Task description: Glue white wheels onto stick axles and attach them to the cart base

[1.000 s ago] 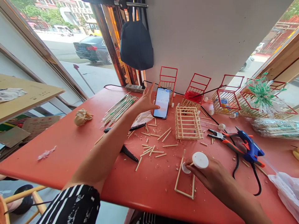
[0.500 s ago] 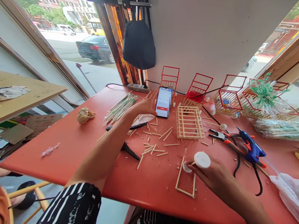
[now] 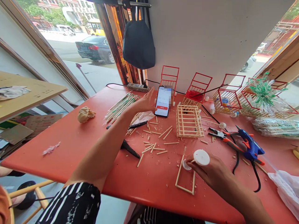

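My left hand [image 3: 147,102] reaches to the left edge of a lit phone [image 3: 163,101]. Its fingers are stretched out, with the thumb near the phone's lower left side. The phone leans back upright on the table. My right hand [image 3: 211,172] is closed on a small wheel axle [image 3: 201,157], a stick with a round white wheel at each end. Beneath it on the table lies a rectangular stick frame [image 3: 185,189], open at the top. A cage-like stick box [image 3: 189,121] stands behind, with loose cut sticks [image 3: 151,148] to its left.
On the right lie pliers [image 3: 218,133] and a blue glue gun [image 3: 251,146]. Red-trimmed stick carts [image 3: 227,99] line the wall, near a power strip [image 3: 138,87]. A bundle of sticks [image 3: 122,107], a black-handled tool [image 3: 130,151] and crumpled paper [image 3: 86,115] are on the left.
My left hand has shifted slightly left along the phone's edge, its fingers straighter. The phone's timer display has advanced. My right hand still holds the wheel axle in nearly the same place.
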### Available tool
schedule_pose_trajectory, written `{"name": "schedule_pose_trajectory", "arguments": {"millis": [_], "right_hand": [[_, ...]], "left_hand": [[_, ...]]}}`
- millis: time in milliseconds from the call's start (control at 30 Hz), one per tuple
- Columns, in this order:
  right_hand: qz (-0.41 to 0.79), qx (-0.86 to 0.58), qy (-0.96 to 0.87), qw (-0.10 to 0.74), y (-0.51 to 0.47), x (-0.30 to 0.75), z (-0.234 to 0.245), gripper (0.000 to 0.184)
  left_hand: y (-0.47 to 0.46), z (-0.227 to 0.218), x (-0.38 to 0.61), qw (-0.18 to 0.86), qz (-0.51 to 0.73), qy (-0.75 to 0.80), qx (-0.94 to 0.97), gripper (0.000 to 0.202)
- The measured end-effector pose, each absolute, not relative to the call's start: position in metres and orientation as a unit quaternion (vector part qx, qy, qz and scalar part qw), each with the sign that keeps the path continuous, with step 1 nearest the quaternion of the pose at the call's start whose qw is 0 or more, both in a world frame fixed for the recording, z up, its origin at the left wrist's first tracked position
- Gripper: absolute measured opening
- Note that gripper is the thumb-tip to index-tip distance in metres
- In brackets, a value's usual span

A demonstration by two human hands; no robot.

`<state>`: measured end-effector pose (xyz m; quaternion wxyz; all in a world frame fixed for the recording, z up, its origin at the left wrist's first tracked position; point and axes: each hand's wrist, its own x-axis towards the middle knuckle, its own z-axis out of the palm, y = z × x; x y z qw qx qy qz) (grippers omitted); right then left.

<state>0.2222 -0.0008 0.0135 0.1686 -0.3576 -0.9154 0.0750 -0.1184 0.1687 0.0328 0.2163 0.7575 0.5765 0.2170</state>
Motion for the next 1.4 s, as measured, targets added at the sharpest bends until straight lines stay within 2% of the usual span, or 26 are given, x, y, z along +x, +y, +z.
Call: {"name": "schedule_pose_trajectory", "arguments": {"millis": [167, 467, 833, 1000, 1133, 1233, 1400], "right_hand": [[0.090, -0.351, -0.916, 0.171, -0.002, 0.223, 0.015, 0.041], [0.088, -0.343, -0.920, 0.168, -0.001, 0.222, 0.014, 0.038], [0.095, -0.358, -0.916, 0.155, -0.001, 0.222, 0.016, 0.037], [0.099, -0.353, -0.917, 0.157, -0.002, 0.223, 0.017, 0.034], [0.108, -0.357, -0.914, 0.158, -0.002, 0.223, 0.016, 0.032], [0.111, -0.361, -0.913, 0.155, -0.001, 0.222, 0.015, 0.030], [0.120, -0.375, -0.906, 0.153, 0.001, 0.221, 0.015, 0.028]], "left_hand": [[0.174, 0.031, -0.121, 0.214, 0.217, 0.585, 0.752, 0.121], [0.173, 0.030, -0.120, 0.178, 0.235, 0.613, 0.733, 0.096], [0.172, 0.026, -0.122, 0.157, 0.289, 0.603, 0.726, 0.091], [0.164, 0.049, -0.119, 0.126, 0.274, 0.633, 0.713, 0.091], [0.138, 0.084, -0.108, 0.060, 0.330, 0.643, 0.689, 0.073], [0.107, 0.102, -0.095, 0.034, 0.374, 0.632, 0.678, 0.041], [0.045, 0.083, -0.063, 0.079, 0.348, 0.556, 0.750, 0.024]]}}
